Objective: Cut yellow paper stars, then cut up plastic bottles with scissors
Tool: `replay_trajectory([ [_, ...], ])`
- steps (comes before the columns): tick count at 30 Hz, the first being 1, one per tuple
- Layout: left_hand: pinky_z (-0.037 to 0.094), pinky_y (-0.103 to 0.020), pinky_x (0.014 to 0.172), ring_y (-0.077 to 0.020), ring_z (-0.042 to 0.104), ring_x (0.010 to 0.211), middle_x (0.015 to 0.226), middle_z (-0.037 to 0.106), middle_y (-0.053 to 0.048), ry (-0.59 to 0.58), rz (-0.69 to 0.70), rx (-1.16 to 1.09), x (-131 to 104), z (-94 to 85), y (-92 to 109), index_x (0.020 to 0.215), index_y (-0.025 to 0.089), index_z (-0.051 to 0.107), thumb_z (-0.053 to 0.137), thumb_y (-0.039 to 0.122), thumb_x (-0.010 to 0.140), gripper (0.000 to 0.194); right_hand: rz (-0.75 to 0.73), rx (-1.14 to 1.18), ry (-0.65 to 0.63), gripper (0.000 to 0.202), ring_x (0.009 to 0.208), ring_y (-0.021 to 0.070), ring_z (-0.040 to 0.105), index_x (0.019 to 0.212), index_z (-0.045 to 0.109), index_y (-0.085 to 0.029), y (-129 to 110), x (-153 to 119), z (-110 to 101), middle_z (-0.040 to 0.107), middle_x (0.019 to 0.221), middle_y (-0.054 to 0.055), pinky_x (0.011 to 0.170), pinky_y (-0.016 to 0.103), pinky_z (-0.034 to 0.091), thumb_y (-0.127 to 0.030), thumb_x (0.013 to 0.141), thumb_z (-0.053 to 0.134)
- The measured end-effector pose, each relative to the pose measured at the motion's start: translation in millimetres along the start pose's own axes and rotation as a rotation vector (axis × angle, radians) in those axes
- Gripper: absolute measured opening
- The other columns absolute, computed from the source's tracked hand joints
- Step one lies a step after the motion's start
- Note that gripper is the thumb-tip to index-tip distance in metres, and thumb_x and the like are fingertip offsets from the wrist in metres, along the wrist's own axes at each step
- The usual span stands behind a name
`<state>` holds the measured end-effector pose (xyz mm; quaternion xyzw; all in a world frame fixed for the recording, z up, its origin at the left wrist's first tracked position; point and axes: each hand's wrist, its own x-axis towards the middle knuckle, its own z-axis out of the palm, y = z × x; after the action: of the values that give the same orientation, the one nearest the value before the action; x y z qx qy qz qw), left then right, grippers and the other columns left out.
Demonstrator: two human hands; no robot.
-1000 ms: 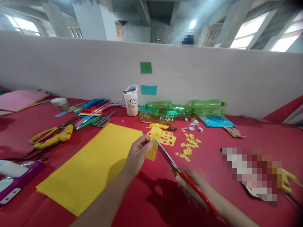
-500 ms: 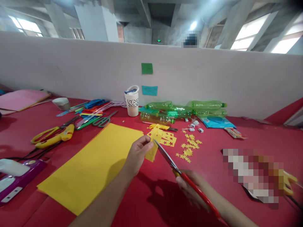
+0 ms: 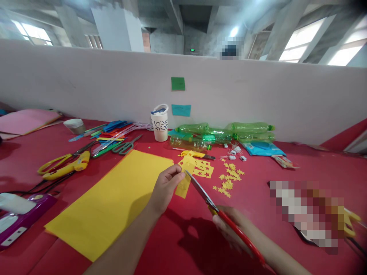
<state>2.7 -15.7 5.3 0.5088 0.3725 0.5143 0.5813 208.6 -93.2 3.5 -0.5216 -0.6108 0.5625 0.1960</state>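
Yellow strip, upright, long axis slightly right-leaning.

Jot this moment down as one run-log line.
left hand: pinches yellow paper strip | right hand: holds red-handled scissors, tips at strip | yellow stars: right of strip | yellow sheet: left of strip

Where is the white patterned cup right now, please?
In the head view, the white patterned cup stands upright at the back of the red table, in front of the white partition and just left of the green plastic bottles.
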Motion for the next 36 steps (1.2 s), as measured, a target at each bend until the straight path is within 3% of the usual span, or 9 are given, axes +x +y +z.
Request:
replay_trajectory([
  [7, 0.041, -0.023, 0.049, -0.01, 0.05, 0.047, 0.053, 0.049, 0.004, -0.053, 0.025, 0.081, -2, 2.4, -1, 0.062, 0.017, 0.049, 0.052, 0.028, 0.082, 0.023, -0.029, 0.08, -0.002, 0.045, 0.04, 0.0054, 0.034, 0.071, 0.04, -0.02, 8, 1, 4, 0.035, 0.051, -0.008, 0.036, 0.017, 0.028, -0.063, 0.084, 0.04],
  [14, 0.042, -0.023, 0.047, -0.0096, 0.052, 0.045, 0.054, 0.052, 0.004, -0.068, 0.024, 0.047, -2, 3.6, -6, 0.066, 0.016, 0.051, 0.052, 0.03, 0.083, 0.021, -0.001, 0.121, -0.015, 0.046, 0.04, 0.005, 0.03, 0.067, 0.038, -0.02, 14, -3, 9, 0.035, 0.05, -0.007, 0.038, 0.018, 0.023, -0.062, 0.085, 0.039],
  [25, 0.04, -0.021, 0.043, -0.0082, 0.049, 0.044, 0.052, 0.048, 0.005, -0.08, 0.013, 0.032, -1, 0.4, -7, 0.063, 0.016, 0.05, 0.053, 0.028, 0.082, 0.023, 0.014, 0.089, 0.001, 0.049, 0.038, 0.0045, 0.032, 0.069, 0.039, -0.02, 11, 2, 5, 0.034, 0.049, -0.008, 0.034, 0.015, 0.028, -0.067, 0.081, 0.04],
  [36, 0.039, -0.022, 0.045, -0.009, 0.05, 0.042, 0.048, 0.053, 0.004, -0.05, -0.005, -0.001, -4, 7.8, -9, 0.065, 0.016, 0.048, 0.052, 0.031, 0.082, 0.023, 0.051, 0.163, 0.011, 0.056, 0.04, 0.0056, 0.025, 0.062, 0.042, -0.019, -16, -9, 11, 0.029, 0.047, -0.008, 0.038, 0.021, 0.021, -0.073, 0.076, 0.04],
])
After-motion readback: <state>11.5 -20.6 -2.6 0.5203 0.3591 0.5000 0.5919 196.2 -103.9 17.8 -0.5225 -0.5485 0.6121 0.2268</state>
